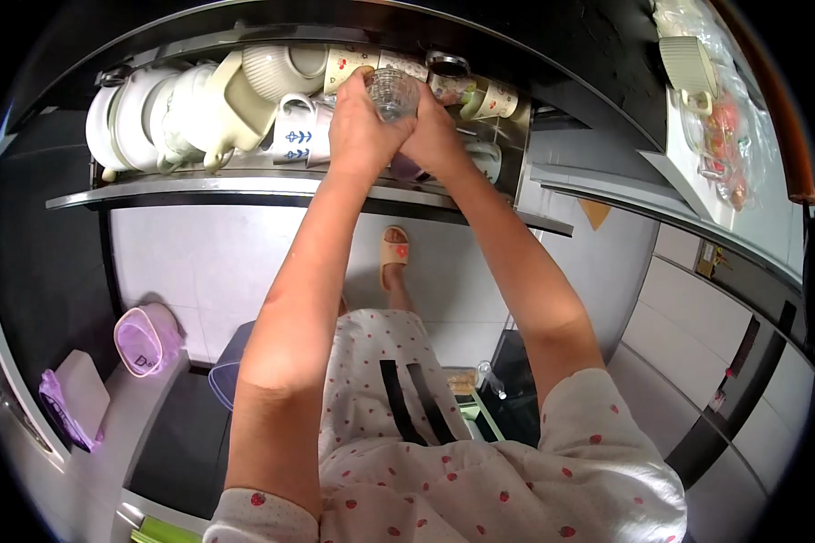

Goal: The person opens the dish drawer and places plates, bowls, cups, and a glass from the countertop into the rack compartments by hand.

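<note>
My left hand [362, 131] and my right hand [435, 136] are closed around a clear, textured drinking glass [392, 94], one on each side. They hold it over a pulled-out dish drawer [199, 187]. Just left of my left hand is a white mug [294, 136] with a blue leaf pattern. Behind the glass stand patterned cups [349, 61], and another patterned cup [498, 100] lies to the right of my right hand. A cream bowl [235, 113] and a ribbed bowl [279, 74] rest further left. My forearms and hands cover part of the drawer's middle.
White plates and bowls [138, 118] stand on edge at the drawer's left end. On the right counter are a green ribbed mug [688, 68] and a clear plastic bag [733, 136] with red things. A purple-lined bin [148, 342] stands on the floor at left.
</note>
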{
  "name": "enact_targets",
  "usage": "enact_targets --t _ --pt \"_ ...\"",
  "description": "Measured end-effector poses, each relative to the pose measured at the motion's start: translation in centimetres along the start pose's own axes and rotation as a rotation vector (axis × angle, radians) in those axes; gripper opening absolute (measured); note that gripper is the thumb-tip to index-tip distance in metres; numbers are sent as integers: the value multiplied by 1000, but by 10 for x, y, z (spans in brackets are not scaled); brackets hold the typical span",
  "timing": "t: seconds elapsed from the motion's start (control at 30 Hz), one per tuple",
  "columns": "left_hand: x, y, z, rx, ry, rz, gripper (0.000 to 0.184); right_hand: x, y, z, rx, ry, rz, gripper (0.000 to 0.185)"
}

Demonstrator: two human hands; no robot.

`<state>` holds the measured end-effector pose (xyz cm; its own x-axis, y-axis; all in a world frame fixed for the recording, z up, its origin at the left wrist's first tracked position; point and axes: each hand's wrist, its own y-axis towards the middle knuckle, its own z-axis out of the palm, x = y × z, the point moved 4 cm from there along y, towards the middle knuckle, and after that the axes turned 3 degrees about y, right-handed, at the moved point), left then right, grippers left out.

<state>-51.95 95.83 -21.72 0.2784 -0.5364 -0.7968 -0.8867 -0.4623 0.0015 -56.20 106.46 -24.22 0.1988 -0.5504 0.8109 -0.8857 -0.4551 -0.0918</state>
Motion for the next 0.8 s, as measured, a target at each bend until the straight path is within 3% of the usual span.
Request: enact_targets --t 0.27,0.33,0.8 --pt "-7 -13 -11 -40 -37 -21 71 8 -2 -1 -51 61 -230 72" --pt "-11 -17 -14 -54 -71 -15 70 11 -7 -3 -24 -2 -147 70" --pt "-101 -74 -89 -148 -165 49 87 100 -65 -63 -82 98 -244 72"
